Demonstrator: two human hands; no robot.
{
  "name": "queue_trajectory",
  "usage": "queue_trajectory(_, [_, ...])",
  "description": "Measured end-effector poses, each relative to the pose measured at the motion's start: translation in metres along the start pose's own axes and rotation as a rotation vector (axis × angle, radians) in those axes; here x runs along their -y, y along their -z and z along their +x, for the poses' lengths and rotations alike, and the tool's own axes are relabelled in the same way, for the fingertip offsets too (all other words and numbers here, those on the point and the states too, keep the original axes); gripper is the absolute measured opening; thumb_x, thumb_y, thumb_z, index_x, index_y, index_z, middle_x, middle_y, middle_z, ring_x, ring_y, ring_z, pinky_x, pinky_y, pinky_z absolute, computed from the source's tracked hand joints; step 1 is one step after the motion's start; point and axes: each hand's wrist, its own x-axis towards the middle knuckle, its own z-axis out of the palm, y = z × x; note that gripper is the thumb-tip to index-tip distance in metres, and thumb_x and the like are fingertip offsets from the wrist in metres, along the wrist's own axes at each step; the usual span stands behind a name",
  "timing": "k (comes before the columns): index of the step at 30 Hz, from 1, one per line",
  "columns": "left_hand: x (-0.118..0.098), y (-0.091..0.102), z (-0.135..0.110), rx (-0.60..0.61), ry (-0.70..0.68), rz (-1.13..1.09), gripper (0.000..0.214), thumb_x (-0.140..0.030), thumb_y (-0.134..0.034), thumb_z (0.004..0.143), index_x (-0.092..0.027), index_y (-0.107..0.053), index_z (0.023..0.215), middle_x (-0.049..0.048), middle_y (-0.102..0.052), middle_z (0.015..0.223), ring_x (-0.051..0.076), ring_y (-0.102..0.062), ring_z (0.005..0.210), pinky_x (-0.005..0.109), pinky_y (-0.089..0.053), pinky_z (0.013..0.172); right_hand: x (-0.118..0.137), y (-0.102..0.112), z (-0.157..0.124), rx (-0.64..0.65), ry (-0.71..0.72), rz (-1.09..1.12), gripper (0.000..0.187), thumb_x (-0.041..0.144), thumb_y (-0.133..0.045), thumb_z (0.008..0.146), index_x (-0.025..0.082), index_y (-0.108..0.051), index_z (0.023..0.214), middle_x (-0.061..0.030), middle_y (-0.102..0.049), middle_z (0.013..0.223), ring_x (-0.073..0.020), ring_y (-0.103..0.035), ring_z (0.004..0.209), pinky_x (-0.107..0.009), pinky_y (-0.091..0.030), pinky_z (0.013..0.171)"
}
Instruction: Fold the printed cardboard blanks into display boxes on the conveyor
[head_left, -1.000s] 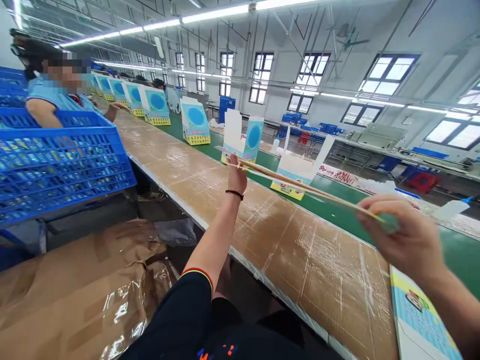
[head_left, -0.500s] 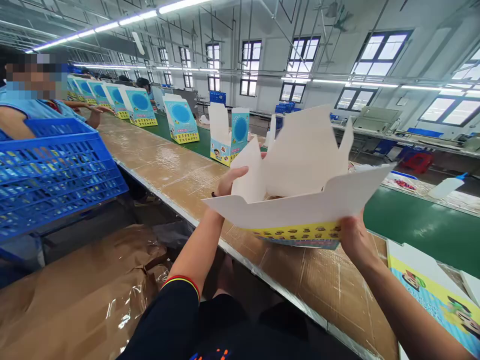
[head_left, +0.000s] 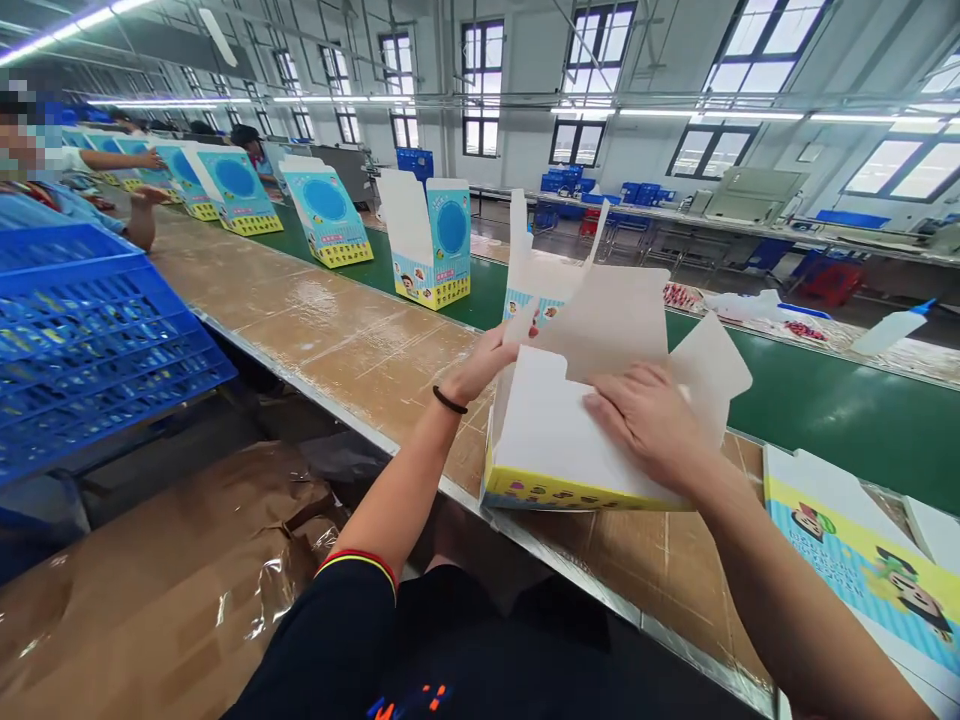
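Note:
In front of me a printed cardboard box (head_left: pixel 551 425) sits on the brown-covered table, its white inner flaps standing up or folded over. My left hand (head_left: pixel 487 362) grips the flap at the box's left side, thumb and fingers closed round the card. Across the near white flap lies my right hand (head_left: pixel 652 425), palm down with the fingers stretched out, pressing on it. A yellow and blue printed strip shows below that flap. Behind the box stands another open box (head_left: pixel 519 260), partly hidden by the nearer one.
Several blue-fronted boxes (head_left: pixel 322 212) stand along the green conveyor belt (head_left: pixel 825 400). Flat printed cartons (head_left: pixel 862 560) lie at right. A blue crate (head_left: pixel 97 340) is at left, beside a co-worker (head_left: pixel 75 210). Brown wrapping (head_left: pixel 172 560) lies below it. A squeeze bottle (head_left: pixel 892 328) lies beyond the belt.
The box has been lowered from a tilted, raised position onto the table. My right hand has moved from its right end onto the near flap, which now folds inward. My left hand still grips the left side.

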Motion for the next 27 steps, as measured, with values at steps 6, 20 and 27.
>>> queue_trajectory(6, [0.016, 0.013, -0.014, 0.106, -0.054, -0.217, 0.102, -0.081, -0.079, 0.058, -0.027, -0.059, 0.142, 0.0107, -0.063, 0.141, 0.035, -0.054, 0.138, 0.044, -0.047, 0.113, 0.01, -0.011, 0.017, 0.419, 0.007, -0.026, 0.051, 0.034, -0.025, 0.112, 0.014, -0.072, 0.111, -0.0142, -0.073, 0.114, -0.031, -0.063, 0.114, -0.048, -0.037, 0.107])
queue_trajectory(20, [0.017, -0.01, 0.006, -0.098, 0.261, -0.091, 0.057, -0.055, -0.085, 0.07, -0.016, -0.067, 0.107, 0.0133, -0.073, 0.116, 0.029, -0.066, 0.118, 0.044, -0.051, 0.106, 0.003, -0.037, 0.022, 0.519, 0.058, -0.097, 0.052, 0.027, -0.027, 0.113, 0.015, -0.074, 0.096, -0.0134, -0.075, 0.095, -0.0288, -0.07, 0.093, -0.039, -0.047, 0.091])
queue_trajectory(27, [-0.014, -0.028, -0.006, 0.022, -0.226, -0.034, 0.084, -0.075, -0.076, 0.07, -0.024, -0.063, 0.135, 0.0114, -0.054, 0.155, 0.037, -0.037, 0.153, 0.049, -0.027, 0.127, 0.005, -0.033, 0.024, 0.535, 0.001, 0.066, 0.04, 0.033, -0.039, 0.111, 0.019, -0.074, 0.098, -0.0094, -0.076, 0.102, -0.0295, -0.069, 0.095, -0.041, -0.046, 0.093])
